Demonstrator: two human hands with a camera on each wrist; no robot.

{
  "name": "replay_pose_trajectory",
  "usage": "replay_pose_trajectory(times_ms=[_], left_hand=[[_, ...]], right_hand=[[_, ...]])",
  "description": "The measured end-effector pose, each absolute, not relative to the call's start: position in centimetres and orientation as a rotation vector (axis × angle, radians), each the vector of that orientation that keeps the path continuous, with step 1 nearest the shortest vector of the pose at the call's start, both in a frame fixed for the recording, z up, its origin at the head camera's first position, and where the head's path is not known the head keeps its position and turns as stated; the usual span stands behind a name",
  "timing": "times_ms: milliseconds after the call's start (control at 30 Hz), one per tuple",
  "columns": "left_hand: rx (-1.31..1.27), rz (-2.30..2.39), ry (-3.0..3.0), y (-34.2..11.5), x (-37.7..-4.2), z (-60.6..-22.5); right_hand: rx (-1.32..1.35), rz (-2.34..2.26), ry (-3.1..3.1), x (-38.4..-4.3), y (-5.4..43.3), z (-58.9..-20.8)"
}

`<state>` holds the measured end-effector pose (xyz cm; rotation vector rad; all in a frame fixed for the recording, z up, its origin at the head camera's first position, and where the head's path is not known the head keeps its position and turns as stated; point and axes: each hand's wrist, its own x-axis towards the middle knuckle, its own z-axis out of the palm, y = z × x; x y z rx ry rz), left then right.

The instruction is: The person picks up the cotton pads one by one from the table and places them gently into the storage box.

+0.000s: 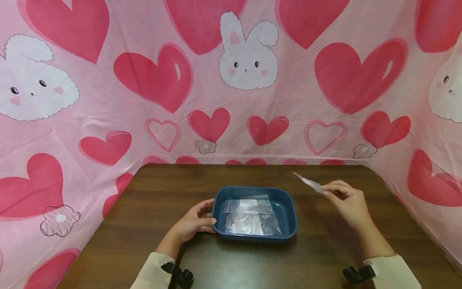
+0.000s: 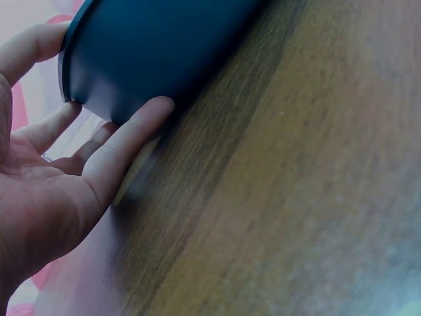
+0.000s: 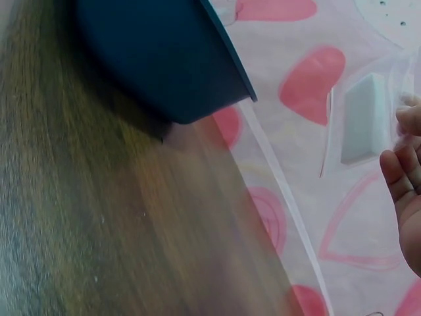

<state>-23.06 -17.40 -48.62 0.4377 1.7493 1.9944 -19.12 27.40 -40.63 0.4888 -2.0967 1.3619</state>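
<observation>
A blue plastic bin (image 1: pixel 292 220) stands on the brown table, with several clear zip bags (image 1: pixel 249 212) holding white pieces lying flat inside it. My left hand (image 1: pixel 195 222) holds the bin's left end, its thumb and fingers set against the outer wall, as the left wrist view also shows. Above the table to the right of the bin, my right hand (image 1: pixel 351 202) pinches one edge of another clear zip bag (image 1: pixel 308 183). A white block (image 3: pixel 365 118) shows inside that bag in the right wrist view. The bag is tilted and apart from the bin.
The wooden table (image 1: pixel 173 176) has rounded far corners. Pink cloth (image 1: pixel 202 100) with hearts and rabbits hangs behind it and at both sides. Black wrist mounts (image 1: pixel 359 275) sit at the cuffs of both light sleeves (image 1: pixel 393 273).
</observation>
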Motion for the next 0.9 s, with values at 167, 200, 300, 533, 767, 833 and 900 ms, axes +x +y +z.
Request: replay_pose_trajectory(times_ms=[167, 200, 300, 533, 767, 833, 900], left_hand=[[0.433, 1.989, 1.755, -17.4, -23.1, -48.5], [0.431, 1.988, 1.754, -17.4, -23.1, -48.5], [0.428, 1.987, 1.753, -17.4, -23.1, -48.4], [0.426, 1.979, 1.76, -17.3, -22.9, -48.0], [0.416, 1.98, 1.761, -17.3, -22.9, -48.1], [0.418, 1.98, 1.759, -17.3, -22.9, -48.1], [0.418, 1.979, 1.759, -17.3, -23.0, -48.1]], right_hand=[[0.518, 1.422, -2.078, -19.9, 27.4, -41.2], [0.522, 1.427, -2.076, -20.1, 27.4, -41.3], [0.528, 1.441, -2.068, -20.6, 27.5, -41.7], [0.617, 1.413, -2.062, -21.1, 27.0, -41.3], [0.687, 1.426, -2.075, -21.5, 26.3, -40.7], [0.71, 1.431, -2.08, -21.6, 26.1, -40.5], [0.729, 1.427, -2.088, -21.7, 25.9, -40.4]])
